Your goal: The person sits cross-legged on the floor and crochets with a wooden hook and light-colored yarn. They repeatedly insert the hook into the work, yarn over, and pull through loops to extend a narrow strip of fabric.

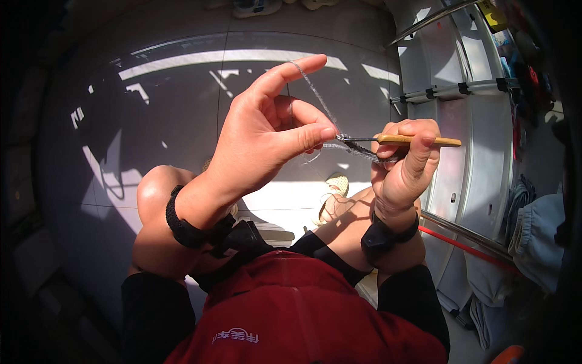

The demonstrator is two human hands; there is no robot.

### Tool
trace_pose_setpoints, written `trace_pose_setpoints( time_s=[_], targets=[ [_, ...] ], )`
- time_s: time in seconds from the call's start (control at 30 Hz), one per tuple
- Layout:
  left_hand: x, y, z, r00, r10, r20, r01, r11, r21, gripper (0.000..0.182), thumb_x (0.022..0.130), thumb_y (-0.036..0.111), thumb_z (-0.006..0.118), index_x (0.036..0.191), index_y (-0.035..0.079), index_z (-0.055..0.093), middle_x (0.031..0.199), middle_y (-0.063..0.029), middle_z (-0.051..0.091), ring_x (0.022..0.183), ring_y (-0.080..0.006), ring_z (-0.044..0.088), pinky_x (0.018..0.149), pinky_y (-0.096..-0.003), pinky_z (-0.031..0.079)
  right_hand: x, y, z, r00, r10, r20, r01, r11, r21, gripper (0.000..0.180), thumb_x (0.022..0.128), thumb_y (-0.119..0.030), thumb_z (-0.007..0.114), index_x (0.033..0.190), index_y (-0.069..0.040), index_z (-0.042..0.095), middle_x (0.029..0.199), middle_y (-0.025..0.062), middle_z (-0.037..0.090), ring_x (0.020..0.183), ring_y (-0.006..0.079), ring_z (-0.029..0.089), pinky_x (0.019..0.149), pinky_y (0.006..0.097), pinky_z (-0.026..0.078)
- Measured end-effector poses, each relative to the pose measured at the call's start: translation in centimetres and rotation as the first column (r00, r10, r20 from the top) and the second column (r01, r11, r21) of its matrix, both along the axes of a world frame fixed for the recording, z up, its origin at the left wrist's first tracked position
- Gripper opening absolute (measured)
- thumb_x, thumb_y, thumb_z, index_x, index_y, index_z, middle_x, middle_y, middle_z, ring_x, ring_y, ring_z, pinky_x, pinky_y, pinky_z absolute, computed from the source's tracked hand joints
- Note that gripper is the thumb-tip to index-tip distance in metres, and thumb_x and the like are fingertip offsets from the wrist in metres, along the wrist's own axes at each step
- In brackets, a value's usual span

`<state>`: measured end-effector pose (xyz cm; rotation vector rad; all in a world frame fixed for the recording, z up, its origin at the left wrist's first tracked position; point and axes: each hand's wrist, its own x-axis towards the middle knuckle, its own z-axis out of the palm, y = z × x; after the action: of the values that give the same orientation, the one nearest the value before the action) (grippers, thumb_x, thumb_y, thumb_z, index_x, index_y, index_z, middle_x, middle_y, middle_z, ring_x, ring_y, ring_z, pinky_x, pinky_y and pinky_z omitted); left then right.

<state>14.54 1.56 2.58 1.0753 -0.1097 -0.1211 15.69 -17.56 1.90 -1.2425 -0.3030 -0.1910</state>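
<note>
A crochet hook (pixel 404 140) with a light wooden handle lies nearly level in my right hand (pixel 407 159), its metal shaft pointing left. Grey crocheted yarn work (pixel 363 150) runs from the hook's tip back to my right fingers, which also hold its far end. My left hand (pixel 273 127) pinches the work between thumb and finger right at the hook's tip. From there a grey strand of yarn (pixel 318 96) rises taut over my raised left index finger. Another thin strand hangs behind the left fingers. Whether the hook's tip sits inside a loop is too small to tell.
A white rack with metal rails (pixel 454 91) stands along the right side, with folded light cloth (pixel 536 241) at its lower end. My bare knees are below my hands, above a sunlit tiled floor (pixel 173 104). Shoes (pixel 257 7) lie at the far edge.
</note>
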Motion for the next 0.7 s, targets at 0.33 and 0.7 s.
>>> trace_pose_setpoints(
  time_s=[0.33,0.7],
  targets=[
    [-0.04,-0.23,-0.18,0.998,-0.053,-0.022,0.052,0.997,-0.063,0.069,0.076,-0.001,0.070,0.135,-0.002,0.034,0.076,-0.0092,0.064,0.072,-0.0145,0.063,0.062,-0.0249,0.050,0.56,-0.03,-0.11,0.882,0.398,-0.254,-0.327,0.903,0.279,0.027,0.089,-0.034,0.056,0.087,-0.007,0.053,0.058,0.0036,0.054,0.047,0.0085,0.049,0.048,0.0221,0.039],
    [-0.08,-0.43,-0.44,1.000,-0.009,-0.007,0.009,0.999,-0.044,0.067,0.078,-0.001,0.067,0.135,-0.003,0.032,0.077,-0.0096,0.063,0.070,-0.0135,0.060,0.065,-0.0250,0.050,0.10,0.12,-0.11,0.852,0.468,-0.235,-0.367,0.853,0.370,0.014,0.090,-0.014,0.048,0.094,-0.001,0.053,0.081,0.0095,0.056,0.063,0.0117,0.057,0.053,0.0197,0.043]
  ],
)
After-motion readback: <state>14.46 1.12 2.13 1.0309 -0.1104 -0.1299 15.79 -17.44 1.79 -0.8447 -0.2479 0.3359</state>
